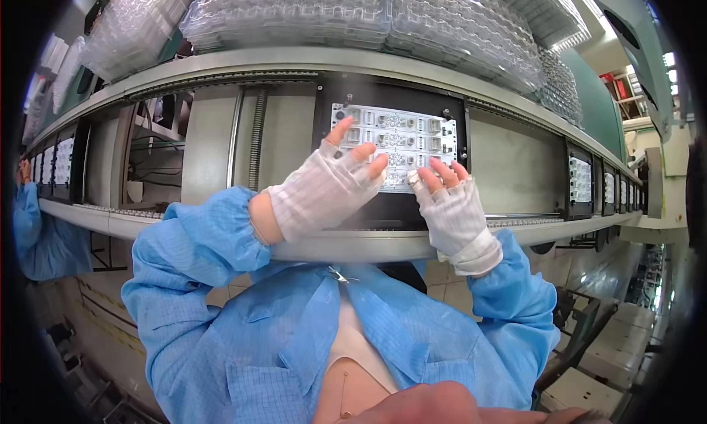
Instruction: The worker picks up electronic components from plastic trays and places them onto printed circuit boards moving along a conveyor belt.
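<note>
Bright, even light, glare on clear plastic trays (294, 15), edges bowed, blackened corners

I can see both arms bent at the elbow: left arm (195, 240) at centre left, right arm (512, 288) at lower right. The left hand (331, 185), near mid-frame, angles to the upper right, fingers (339, 129) loosely spread. The right hand (455, 218), right of centre, tilts upper left, its fingers curled closer together.

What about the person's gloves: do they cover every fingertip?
No, bare fingertips stick out of the left glove and the right glove.
</note>
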A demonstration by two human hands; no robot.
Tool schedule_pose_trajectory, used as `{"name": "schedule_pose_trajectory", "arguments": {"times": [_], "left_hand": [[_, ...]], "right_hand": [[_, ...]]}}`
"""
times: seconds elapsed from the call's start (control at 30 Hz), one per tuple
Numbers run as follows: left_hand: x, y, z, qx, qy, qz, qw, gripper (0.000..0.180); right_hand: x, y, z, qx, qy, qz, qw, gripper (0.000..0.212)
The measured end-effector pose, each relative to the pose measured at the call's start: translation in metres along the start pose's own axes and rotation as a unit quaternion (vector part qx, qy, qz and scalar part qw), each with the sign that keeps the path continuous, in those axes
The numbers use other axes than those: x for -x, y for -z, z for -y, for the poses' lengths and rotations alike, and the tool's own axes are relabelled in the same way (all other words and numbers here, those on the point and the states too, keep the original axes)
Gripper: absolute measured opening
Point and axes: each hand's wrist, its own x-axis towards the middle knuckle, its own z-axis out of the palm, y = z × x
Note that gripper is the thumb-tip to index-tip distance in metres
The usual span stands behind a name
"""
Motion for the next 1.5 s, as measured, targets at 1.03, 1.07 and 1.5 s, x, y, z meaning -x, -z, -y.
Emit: {"name": "schedule_pose_trajectory", "arguments": {"times": [1.03, 1.07, 1.5], "left_hand": [[0.018, -0.018, 0.064, 0.29, 0.284, -0.103, 0.908, 0.045], [0.018, -0.021, 0.065, 0.304, 0.275, -0.112, 0.905, 0.042], [0.027, -0.015, 0.048, 0.536, 0.363, -0.061, 0.76, 0.041]], "right_hand": [[-0.095, -0.031, -0.072, 0.051, -0.021, -0.221, 0.974, 0.069], [-0.087, -0.052, -0.069, 0.047, -0.001, -0.176, 0.983, 0.068], [-0.075, -0.028, -0.054, -0.024, 0.003, -0.23, 0.973, 0.068]]}}
